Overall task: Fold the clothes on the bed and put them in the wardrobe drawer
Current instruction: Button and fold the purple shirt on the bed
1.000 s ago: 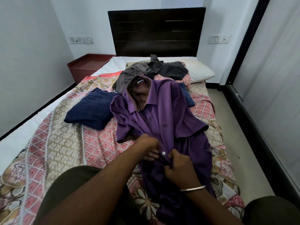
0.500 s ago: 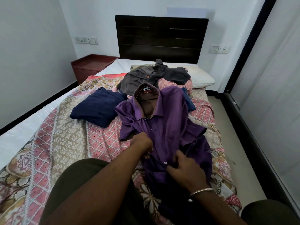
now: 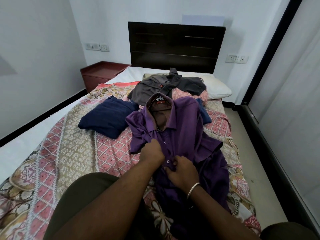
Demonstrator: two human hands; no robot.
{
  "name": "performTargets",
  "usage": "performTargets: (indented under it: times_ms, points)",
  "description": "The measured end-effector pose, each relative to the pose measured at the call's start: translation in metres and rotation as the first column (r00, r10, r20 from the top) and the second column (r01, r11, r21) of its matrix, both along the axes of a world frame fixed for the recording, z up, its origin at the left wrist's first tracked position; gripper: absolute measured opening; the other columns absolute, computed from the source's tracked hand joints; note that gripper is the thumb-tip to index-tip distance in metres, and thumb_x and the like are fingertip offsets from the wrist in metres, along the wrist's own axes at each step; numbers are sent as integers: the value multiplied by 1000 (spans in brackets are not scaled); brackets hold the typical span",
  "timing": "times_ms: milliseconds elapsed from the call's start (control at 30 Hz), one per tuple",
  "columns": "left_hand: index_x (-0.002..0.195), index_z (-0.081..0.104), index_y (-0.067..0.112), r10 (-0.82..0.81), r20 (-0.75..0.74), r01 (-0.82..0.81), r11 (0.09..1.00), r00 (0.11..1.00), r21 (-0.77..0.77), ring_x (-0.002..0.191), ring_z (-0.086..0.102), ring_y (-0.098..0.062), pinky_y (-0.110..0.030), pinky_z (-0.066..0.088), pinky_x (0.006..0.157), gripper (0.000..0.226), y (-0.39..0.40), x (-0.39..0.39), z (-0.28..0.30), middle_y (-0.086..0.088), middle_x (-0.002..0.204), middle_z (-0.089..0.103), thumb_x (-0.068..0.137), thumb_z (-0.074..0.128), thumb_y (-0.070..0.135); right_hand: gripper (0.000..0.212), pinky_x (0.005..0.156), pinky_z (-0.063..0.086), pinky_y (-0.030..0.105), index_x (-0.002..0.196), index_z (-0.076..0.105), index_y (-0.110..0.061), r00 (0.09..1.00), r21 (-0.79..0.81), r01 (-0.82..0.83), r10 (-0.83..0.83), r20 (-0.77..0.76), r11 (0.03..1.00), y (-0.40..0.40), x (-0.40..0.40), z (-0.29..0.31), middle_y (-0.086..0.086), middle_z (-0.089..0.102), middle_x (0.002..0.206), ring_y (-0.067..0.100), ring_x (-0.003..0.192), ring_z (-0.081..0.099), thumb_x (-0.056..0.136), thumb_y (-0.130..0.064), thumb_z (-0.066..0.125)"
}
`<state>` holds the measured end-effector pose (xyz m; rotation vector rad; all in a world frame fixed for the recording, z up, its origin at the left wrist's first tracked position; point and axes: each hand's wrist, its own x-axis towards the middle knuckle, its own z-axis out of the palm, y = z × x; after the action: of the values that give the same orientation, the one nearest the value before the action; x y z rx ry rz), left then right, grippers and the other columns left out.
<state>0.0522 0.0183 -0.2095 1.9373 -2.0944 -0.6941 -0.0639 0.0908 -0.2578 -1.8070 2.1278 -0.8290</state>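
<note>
Right now you have a purple button-up shirt [image 3: 180, 129] spread face-up along the right half of the bed [image 3: 72, 153], its collar pointing to the headboard [image 3: 176, 44] and its tail running down toward the foot edge beside your knee. Your left hand [image 3: 152, 150] sits on the shirt's placket just left of the button line, fingers curled into the fabric, so its grip holds the purple cloth. Your right hand [image 3: 181, 172] lies just below it and almost touching it, fingers bent round the placket next to a white button; its grip is likewise closed on the shirt. A metal bangle [image 3: 193, 189] circles your right wrist.

Left of the shirt's collar, near the middle of the bed, lies a folded navy garment [image 3: 107, 118], touching the shirt's left sleeve. Behind the collar, toward the head edge, a heap of dark grey clothes [image 3: 166, 87] rests partly over a pink patterned piece [image 3: 188, 94] and against the white pillow [image 3: 216, 87]. A strip of blue fabric [image 3: 204, 113] shows from under the shirt's right shoulder.

The patterned bedspread [image 3: 69, 153] covers the bed. A red-brown bedside cabinet [image 3: 102, 73] stands at the head-left corner, against the wall.
</note>
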Motion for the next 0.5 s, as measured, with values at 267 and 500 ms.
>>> performTargets:
  times_ms: [267, 500]
  points:
    - [106, 69, 7, -114, 21, 112, 991, 993, 68, 101, 67, -33, -38, 55, 84, 30, 2, -11, -4, -17, 107, 70, 81, 76, 22, 26, 69, 51, 30, 83, 67, -19, 962, 62, 132, -143, 233, 989, -3, -3, 1, -7, 68, 79, 17, 80, 66, 77, -43, 75]
    - [114, 55, -1, -49, 46, 48, 999, 998, 21, 113, 59, -42, -42, 48, 90, 29, 7, -13, -8, -25, 121, 59, 90, 62, 14, 16, 74, 49, 30, 93, 71, -22, 987, 39, 125, -128, 92, 991, -1, -5, 3, -2, 72, 97, 24, 94, 66, 85, -31, 60]
